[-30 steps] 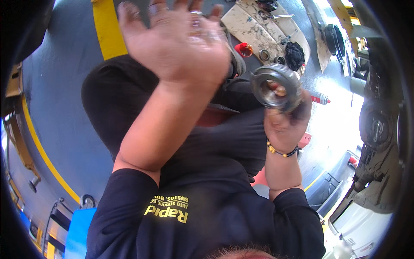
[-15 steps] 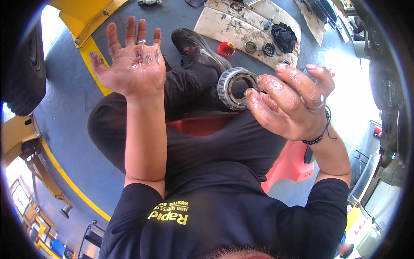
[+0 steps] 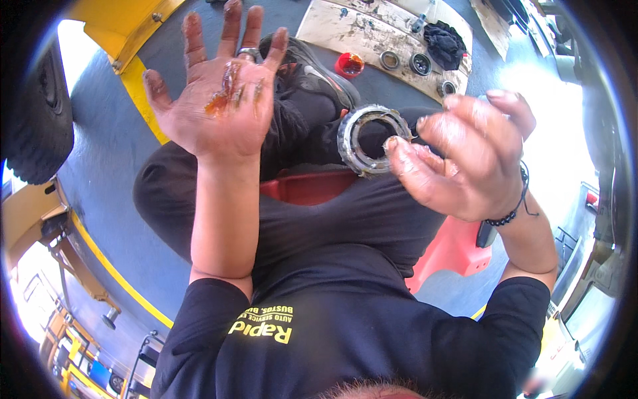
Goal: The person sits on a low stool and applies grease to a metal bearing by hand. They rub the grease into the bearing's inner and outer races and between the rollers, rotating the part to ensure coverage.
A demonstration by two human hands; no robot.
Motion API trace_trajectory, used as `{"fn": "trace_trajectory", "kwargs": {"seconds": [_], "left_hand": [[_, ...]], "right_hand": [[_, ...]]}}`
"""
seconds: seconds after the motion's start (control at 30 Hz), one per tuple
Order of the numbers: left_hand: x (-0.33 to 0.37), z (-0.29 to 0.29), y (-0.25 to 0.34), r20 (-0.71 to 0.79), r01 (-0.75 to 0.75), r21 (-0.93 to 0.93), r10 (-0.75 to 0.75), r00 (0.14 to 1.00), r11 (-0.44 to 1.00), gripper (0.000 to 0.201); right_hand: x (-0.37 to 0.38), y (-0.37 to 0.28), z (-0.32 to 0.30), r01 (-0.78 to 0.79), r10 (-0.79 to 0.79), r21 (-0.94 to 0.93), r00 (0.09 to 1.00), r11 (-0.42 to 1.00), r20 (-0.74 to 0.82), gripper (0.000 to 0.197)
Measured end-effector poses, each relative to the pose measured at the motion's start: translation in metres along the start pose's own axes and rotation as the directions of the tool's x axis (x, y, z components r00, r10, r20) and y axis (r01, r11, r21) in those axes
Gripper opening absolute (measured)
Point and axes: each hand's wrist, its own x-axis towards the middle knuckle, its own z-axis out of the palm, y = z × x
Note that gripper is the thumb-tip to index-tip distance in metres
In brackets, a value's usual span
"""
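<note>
Pinched by its right edge between thumb and fingers of the right hand (image 3: 465, 156): a silver-grey metal ring-shaped roller bearing (image 3: 347, 143), greasy, its open center facing up toward the camera. Right grip closed on that edge only, other fingers curled, shiny with grease; black beaded bracelet (image 3: 508, 217) on the wrist. Left hand (image 3: 216, 120) wide open, palm up, fingers spread, carrying just a smear of amber-brown grease (image 3: 219, 104) across palm and finger bases; ring on one finger. Bearing sits right of the left hand, apart from it, above the dark-trousered lap. Far side, on the blue-grey floor (image 3: 133, 219): small red round container (image 3: 341, 67) with amber grease inside, just left of a stained beige cardboard sheet (image 3: 332, 25). On the sheet, toward its right: two round metal parts (image 3: 420, 64) side by side, a smaller round part (image 3: 447, 88) nearer, crumpled black cloth (image 3: 444, 45) farther. Dark shoe (image 3: 322, 76) near the red container. Red plastic seat (image 3: 452, 251) under the person. Black tire (image 3: 40, 113) far left.
</note>
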Motion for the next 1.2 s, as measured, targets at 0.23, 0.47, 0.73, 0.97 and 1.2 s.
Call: {"fn": "trace_trajectory", "kwargs": {"seconds": [0.23, 0.47, 0.73, 0.97, 1.2], "left_hand": [[0.006, 0.053, -0.016, -0.370, -0.113, -0.190, 0.035, 0.928, 0.975, 0.078], [-0.004, 0.038, -0.023, 0.039, 0.021, -0.080, -0.018, 0.999, 0.997, 0.079], [-0.009, 0.027, -0.006, 0.055, -0.072, -0.127, 0.080, 0.995, 0.989, 0.086], [-0.007, 0.021, 0.007, 0.097, -0.136, -0.231, 0.162, 0.982, 0.963, 0.091], [-0.005, 0.022, 0.007, 0.133, -0.131, -0.222, 0.163, 0.978, 0.966, 0.088]], "right_hand": [[-0.018, -0.047, 0.042, -0.342, 0.593, 0.921, 0.709, -0.185, 0.382, 0.042], [0.000, -0.076, 0.077, 0.278, 0.529, 0.474, 0.640, -0.836, 0.557, 0.053], [0.027, -0.099, 0.075, 0.317, 0.429, 0.296, 0.554, -0.901, 0.714, 0.050], [0.028, -0.106, 0.066, 0.150, 0.408, 0.397, 0.571, -0.905, 0.713, 0.054], [0.044, -0.105, 0.059, 0.109, 0.371, 0.376, 0.550, -0.920, 0.748, 0.044]]}}
